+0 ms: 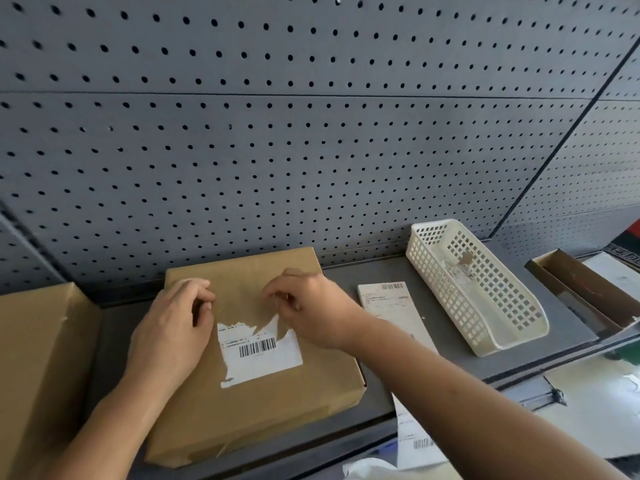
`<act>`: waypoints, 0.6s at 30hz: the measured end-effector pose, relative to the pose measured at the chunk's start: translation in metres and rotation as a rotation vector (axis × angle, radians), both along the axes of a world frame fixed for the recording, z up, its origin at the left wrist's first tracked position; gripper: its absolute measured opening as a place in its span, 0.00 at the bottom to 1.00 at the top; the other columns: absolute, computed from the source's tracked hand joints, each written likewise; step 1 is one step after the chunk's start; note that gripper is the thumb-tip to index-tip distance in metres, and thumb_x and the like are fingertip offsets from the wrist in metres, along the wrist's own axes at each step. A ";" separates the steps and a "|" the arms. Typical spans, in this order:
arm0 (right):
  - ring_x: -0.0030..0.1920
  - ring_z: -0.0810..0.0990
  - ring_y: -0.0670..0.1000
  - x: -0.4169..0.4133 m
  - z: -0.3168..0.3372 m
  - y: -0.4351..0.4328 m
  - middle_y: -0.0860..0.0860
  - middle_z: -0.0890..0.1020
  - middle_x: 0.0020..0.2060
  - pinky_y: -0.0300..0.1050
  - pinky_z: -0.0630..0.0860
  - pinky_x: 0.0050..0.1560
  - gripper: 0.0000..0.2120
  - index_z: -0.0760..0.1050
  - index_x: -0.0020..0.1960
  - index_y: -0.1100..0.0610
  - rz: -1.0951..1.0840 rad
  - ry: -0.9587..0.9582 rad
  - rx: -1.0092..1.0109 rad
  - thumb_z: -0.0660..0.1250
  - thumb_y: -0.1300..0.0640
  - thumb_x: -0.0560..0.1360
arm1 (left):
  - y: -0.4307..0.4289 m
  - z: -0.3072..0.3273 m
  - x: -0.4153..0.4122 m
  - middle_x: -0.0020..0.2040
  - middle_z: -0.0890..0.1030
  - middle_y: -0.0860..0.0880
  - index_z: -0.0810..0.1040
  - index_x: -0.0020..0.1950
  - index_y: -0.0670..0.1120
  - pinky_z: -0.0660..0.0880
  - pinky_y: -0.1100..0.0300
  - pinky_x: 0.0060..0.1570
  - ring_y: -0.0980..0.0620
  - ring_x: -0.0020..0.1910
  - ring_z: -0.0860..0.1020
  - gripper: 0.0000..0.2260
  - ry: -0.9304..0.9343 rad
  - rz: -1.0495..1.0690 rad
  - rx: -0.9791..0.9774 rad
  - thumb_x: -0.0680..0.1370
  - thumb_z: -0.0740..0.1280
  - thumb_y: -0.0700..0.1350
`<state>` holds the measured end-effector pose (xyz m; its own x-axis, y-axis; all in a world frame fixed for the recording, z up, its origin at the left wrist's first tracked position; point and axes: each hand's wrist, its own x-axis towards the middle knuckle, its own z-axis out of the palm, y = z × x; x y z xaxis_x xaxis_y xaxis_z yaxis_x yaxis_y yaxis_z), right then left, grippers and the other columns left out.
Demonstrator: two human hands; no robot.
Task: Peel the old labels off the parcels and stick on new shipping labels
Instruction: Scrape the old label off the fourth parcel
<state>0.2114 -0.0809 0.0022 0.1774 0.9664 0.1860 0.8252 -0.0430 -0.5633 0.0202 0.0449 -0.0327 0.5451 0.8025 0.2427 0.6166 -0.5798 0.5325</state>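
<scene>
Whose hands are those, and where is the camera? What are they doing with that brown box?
No machine here: these are a person's own hands, filmed by a camera worn on the head, looking down. On the grey shelf lies a brown parcel with a half-torn old label. The right hand pinches the label's torn edge to peel it; the left hand rests on the parcel, fingers curled. Beside it lie a loose label sheet and a white basket.

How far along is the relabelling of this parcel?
Done: the top of the old label is torn off; scraps lie in the basket. In hand: the right hand pinches its torn edge while the left hand rests on the parcel. Left: the rest, then a new label.
</scene>
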 end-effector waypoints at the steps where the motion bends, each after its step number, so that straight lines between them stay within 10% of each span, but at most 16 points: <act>1: 0.39 0.71 0.44 -0.007 -0.003 0.005 0.42 0.74 0.45 0.43 0.73 0.45 0.11 0.81 0.56 0.53 0.032 -0.010 -0.008 0.63 0.62 0.79 | 0.000 0.000 0.000 0.61 0.78 0.57 0.76 0.50 0.51 0.73 0.52 0.47 0.54 0.60 0.73 0.05 -0.006 0.000 0.003 0.78 0.67 0.41; 18: 0.49 0.77 0.47 -0.042 -0.013 0.032 0.40 0.77 0.47 0.48 0.75 0.46 0.11 0.81 0.55 0.46 0.066 -0.108 -0.078 0.61 0.56 0.80 | 0.004 -0.003 -0.004 0.60 0.77 0.57 0.75 0.49 0.50 0.68 0.59 0.46 0.56 0.60 0.73 0.03 -0.047 -0.041 0.041 0.79 0.67 0.42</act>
<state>0.1689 -0.0492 -0.0111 0.0962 0.9876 0.1244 0.8832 -0.0270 -0.4682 0.0159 0.0485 -0.0356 0.5644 0.7686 0.3011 0.5671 -0.6261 0.5352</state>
